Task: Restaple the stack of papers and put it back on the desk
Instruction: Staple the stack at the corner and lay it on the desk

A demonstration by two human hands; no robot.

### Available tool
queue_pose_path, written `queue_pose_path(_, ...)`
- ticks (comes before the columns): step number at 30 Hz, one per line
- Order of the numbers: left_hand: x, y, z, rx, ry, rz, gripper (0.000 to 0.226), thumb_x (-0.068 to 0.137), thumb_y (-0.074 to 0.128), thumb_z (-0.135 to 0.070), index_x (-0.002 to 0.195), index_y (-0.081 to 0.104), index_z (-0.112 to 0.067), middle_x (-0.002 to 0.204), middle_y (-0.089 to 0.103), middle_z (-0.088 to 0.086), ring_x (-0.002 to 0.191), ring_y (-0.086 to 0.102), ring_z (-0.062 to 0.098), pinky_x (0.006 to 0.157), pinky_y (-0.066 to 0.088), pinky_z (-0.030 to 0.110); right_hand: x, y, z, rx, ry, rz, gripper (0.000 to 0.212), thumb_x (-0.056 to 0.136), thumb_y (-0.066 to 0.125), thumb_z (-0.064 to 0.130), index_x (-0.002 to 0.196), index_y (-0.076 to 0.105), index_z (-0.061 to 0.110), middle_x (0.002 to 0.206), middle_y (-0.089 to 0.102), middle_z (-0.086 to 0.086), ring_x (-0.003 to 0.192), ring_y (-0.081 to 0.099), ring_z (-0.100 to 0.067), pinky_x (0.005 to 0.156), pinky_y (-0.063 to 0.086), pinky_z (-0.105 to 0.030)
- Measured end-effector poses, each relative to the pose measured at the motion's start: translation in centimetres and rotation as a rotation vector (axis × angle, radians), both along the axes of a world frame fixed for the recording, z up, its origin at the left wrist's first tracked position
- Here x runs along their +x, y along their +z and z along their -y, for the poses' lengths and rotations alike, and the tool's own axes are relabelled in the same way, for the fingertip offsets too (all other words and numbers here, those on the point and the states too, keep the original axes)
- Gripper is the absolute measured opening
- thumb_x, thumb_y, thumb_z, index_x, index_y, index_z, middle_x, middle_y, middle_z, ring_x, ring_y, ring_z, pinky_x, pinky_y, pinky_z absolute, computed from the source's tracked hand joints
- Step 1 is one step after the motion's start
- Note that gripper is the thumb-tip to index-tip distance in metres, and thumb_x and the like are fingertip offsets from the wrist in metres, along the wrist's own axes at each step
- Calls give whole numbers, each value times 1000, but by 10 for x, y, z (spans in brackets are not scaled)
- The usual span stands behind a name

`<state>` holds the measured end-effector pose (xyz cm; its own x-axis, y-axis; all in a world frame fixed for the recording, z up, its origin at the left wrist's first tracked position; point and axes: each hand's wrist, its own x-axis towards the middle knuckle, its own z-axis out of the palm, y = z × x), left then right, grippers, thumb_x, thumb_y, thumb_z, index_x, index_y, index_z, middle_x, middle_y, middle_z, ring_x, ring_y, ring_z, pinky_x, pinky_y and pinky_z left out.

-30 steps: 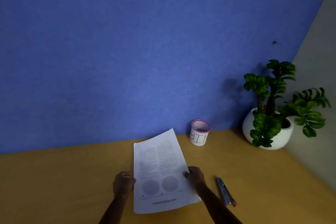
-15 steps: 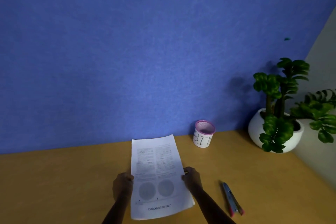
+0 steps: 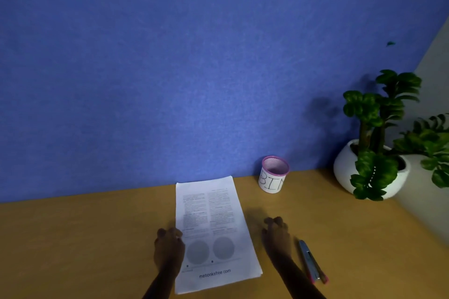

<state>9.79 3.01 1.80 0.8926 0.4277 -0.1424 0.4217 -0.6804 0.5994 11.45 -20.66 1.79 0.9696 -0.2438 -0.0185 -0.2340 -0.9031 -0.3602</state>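
Note:
A white stack of printed papers (image 3: pixel 213 230) lies flat on the wooden desk (image 3: pixel 97 245), with two grey circles near its bottom. My left hand (image 3: pixel 168 247) rests at the stack's left edge, fingertips touching the paper. My right hand (image 3: pixel 277 235) is off the paper, a little to the right of it, fingers loosely curled and holding nothing. A slim grey stapler with pink ends (image 3: pixel 312 262) lies on the desk just right of my right forearm.
A small white mesh cup with a pink rim, marked BIN (image 3: pixel 273 175), stands against the blue partition wall (image 3: pixel 194 68). A potted green plant in a white round pot (image 3: pixel 371 167) sits in the right corner by a grey wall.
The papers went from being held at both side edges to lying flat on the desk. My right hand let go and moved right, away from the stack. The left hand stays at the left edge.

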Motion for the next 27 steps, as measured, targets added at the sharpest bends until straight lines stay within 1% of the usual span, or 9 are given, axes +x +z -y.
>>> queue_pose_path(5, -13, -2, 7, 216, -85, 30, 29, 90, 46, -21, 119, 51, -17, 123, 51, 9, 109, 52, 23, 84, 49, 30, -27, 4, 44, -217, -163, -29, 38, 88, 42, 29, 125, 46, 19, 128, 46, -4, 116, 45, -22, 91, 43, -37)
queue_pose_path(11, -25, -10, 16, 282, -196, 99, 43, 87, 55, -17, 126, 48, 2, 133, 48, 29, 123, 45, 43, 93, 47, 52, -62, -8, 73, -201, -325, -153, 49, 85, 44, 54, 125, 43, 25, 123, 47, -2, 116, 45, -22, 88, 44, -35)
queue_pose_path(14, -29, -7, 20, 304, -260, 68, 53, 94, 33, -35, 119, 54, 6, 123, 54, 35, 114, 52, 49, 85, 51, 56, -70, -12, 74, -159, -282, -133, 43, 87, 46, 45, 123, 46, 23, 119, 49, -4, 114, 47, -23, 87, 46, -35)
queue_pose_path(15, -31, -8, 20, 273, -252, 78, 53, 92, 36, -34, 118, 55, 8, 122, 54, 37, 113, 52, 51, 85, 49, 59, -70, -13, 74, -140, -247, -118, 41, 87, 46, 41, 123, 47, 21, 119, 50, -5, 113, 48, -23, 87, 48, -35)
queue_pose_path(17, -35, -10, 22, 268, -243, 62, 52, 87, 42, -31, 120, 52, 8, 126, 50, 37, 118, 48, 51, 91, 45, 60, -68, -13, 72, -110, -177, -93, 39, 90, 46, 35, 125, 46, 16, 119, 50, -7, 113, 49, -24, 87, 50, -34)
queue_pose_path(19, -35, -14, 20, 266, -261, 98, 62, 83, 31, -37, 120, 52, 8, 126, 50, 37, 117, 48, 52, 90, 45, 60, -64, -12, 67, -98, -124, -78, 39, 92, 43, 32, 127, 44, 14, 121, 49, -8, 113, 49, -24, 87, 50, -34)
queue_pose_path(22, -34, -11, 20, 316, -287, 51, 54, 95, 30, -36, 135, 36, 0, 143, 34, 30, 133, 32, 44, 107, 33, 52, -52, -8, 47, -81, -65, -50, 38, 95, 40, 30, 129, 43, 14, 123, 50, -8, 113, 50, -23, 89, 49, -32)
queue_pose_path(25, -32, -11, 17, 334, -348, 81, 82, 94, -2, -43, 108, 61, 8, 109, 62, 36, 99, 60, 52, 75, 51, 60, -35, -5, 21, -44, -13, -19, 38, 96, 41, 28, 130, 43, 13, 127, 50, -8, 114, 51, -21, 91, 50, -30)
queue_pose_path(27, -33, -13, 17, 353, -357, 151, 90, 93, -8, -44, 99, 66, 8, 99, 67, 35, 88, 64, 51, 64, 52, 60, -24, -4, 4, -18, 14, -11, 38, 95, 43, 28, 129, 43, 12, 129, 50, -8, 115, 51, -19, 92, 51, -29)
